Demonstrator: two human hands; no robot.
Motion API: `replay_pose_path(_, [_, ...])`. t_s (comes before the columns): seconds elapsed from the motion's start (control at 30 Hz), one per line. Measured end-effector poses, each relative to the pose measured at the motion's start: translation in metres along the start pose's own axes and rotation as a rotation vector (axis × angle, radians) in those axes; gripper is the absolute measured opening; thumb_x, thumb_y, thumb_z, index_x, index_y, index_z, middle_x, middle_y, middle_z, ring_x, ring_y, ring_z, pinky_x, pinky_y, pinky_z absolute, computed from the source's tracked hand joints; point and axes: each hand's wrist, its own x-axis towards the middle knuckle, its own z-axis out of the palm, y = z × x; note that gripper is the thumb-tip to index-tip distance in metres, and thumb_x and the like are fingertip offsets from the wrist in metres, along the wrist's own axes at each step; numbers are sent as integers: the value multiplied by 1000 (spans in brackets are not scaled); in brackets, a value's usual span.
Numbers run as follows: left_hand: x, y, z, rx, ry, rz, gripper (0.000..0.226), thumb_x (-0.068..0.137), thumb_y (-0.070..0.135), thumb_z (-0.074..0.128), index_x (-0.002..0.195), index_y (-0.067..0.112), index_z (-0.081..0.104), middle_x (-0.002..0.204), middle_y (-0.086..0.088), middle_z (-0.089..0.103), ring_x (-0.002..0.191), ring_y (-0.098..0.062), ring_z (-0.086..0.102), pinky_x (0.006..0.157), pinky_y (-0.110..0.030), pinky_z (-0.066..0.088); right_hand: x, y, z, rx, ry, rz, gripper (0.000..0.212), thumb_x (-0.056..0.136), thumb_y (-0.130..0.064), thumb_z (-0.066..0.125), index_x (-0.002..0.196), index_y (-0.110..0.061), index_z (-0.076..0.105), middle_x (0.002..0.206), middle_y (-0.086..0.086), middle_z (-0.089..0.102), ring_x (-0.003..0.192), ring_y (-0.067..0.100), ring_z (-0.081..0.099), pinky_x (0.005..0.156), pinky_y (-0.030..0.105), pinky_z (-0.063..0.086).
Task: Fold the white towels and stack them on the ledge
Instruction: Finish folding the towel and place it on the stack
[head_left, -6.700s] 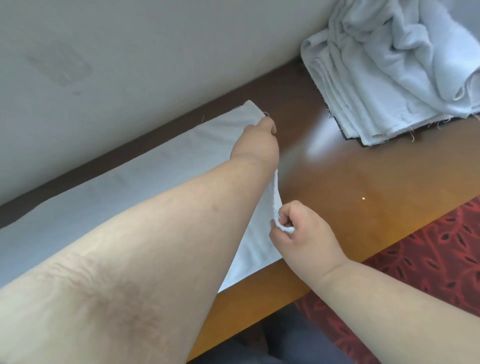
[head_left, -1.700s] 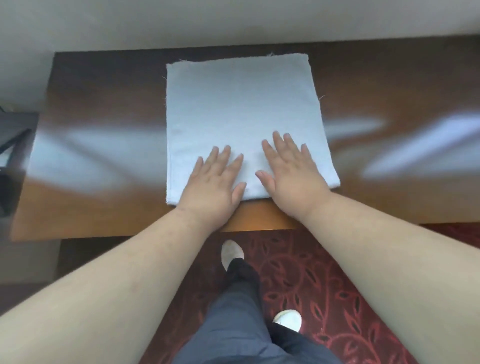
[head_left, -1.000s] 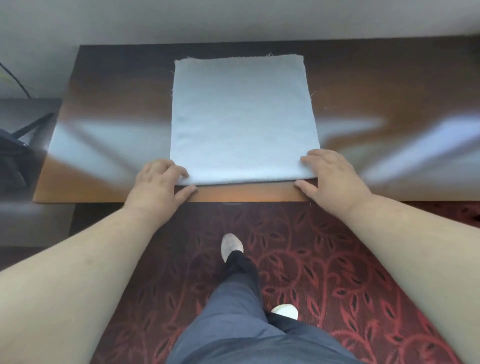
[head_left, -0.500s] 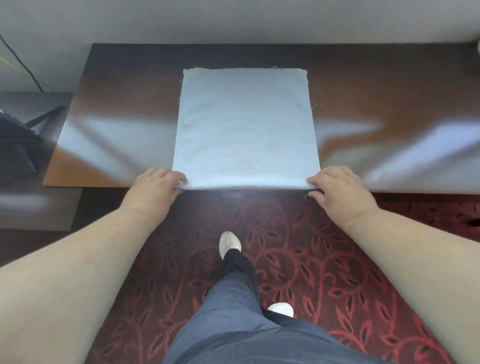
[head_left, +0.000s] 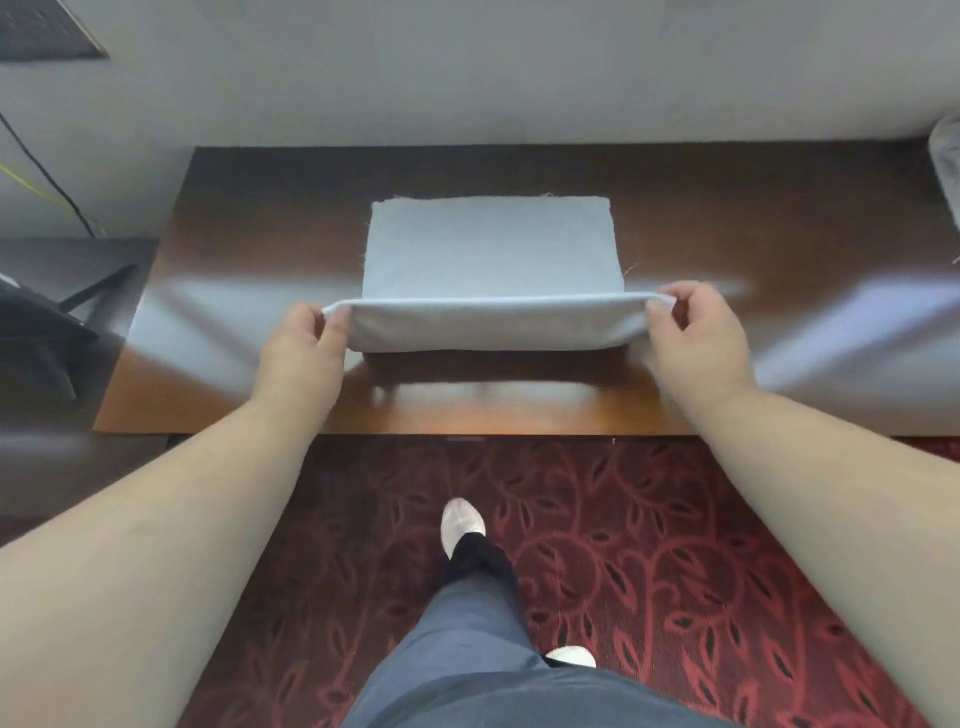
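White towel (head_left: 491, 249) edge lifted, pinched by both hands' fingers (head_left: 332, 325).

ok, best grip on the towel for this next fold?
The two near corners, one hand each, coming in from the outer sides, as the left hand and right hand pinch now. The towel is limp and wide; holding both ends keeps the lifted edge straight while its far half lies flat on the ledge.

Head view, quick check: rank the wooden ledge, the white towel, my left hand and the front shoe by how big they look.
1. wooden ledge
2. white towel
3. left hand
4. front shoe

The shoe lies farther from the camera than the hand, so that last pair is unsure.
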Motion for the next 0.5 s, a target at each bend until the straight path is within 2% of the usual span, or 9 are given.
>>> replay_pose_path(0.07, [15, 12, 2, -74, 14, 6, 28, 98, 50, 41, 95, 24, 51, 80, 13, 53, 70, 0, 48, 56, -20, 31, 20, -10, 7, 35, 40, 49, 13, 95, -41, 52, 98, -29, 55, 80, -16, 57, 74, 1, 54, 61, 7, 35])
replay_pose_path(0.13, [30, 20, 5, -156, 31, 9, 25, 99, 49, 42, 100, 25, 51, 83, 16, 54, 73, 3, 48, 59, -17, 32, 37, -16, 14, 61, 57, 106, 22, 96, -46, 49, 98, -25, 56, 80, -14, 57, 77, 10, 55, 63, 16, 37])
replay_pose_path(0.2, [48, 28, 10, -231, 44, 2, 24, 98, 50, 43, 101, 28, 51, 85, 17, 55, 74, 5, 50, 61, -16, 34, 53, -20, 20, 82, 65, 142, 27, 97, -48, 46, 100, -23, 55, 84, -11, 59, 78, 12, 57, 61, 16, 39])
replay_pose_path(0.33, [86, 45, 22, -370, 56, -32, 18, 93, 53, 45, 94, 35, 49, 81, 19, 55, 67, 17, 50, 65, -14, 38, 84, -30, 36, 87, 118, 223, 22, 97, -45, 43, 103, -25, 51, 87, -14, 58, 87, 14, 56, 77, 27, 39])
replay_pose_path(0.43, [115, 53, 30, -391, 52, -57, 18, 92, 54, 45, 91, 36, 49, 81, 19, 56, 69, 10, 51, 71, -23, 43, 107, -41, 47, 98, 129, 268, 18, 99, -37, 40, 106, -26, 52, 95, -11, 60, 91, 14, 56, 82, 29, 42])
replay_pose_path(0.5, [134, 57, 35, -384, 36, -68, 23, 92, 55, 43, 96, 34, 51, 84, 18, 57, 73, 4, 51, 71, -24, 43, 123, -48, 53, 126, 123, 302, 18, 97, -30, 38, 106, -27, 52, 96, -11, 60, 84, 9, 57, 73, 24, 42])
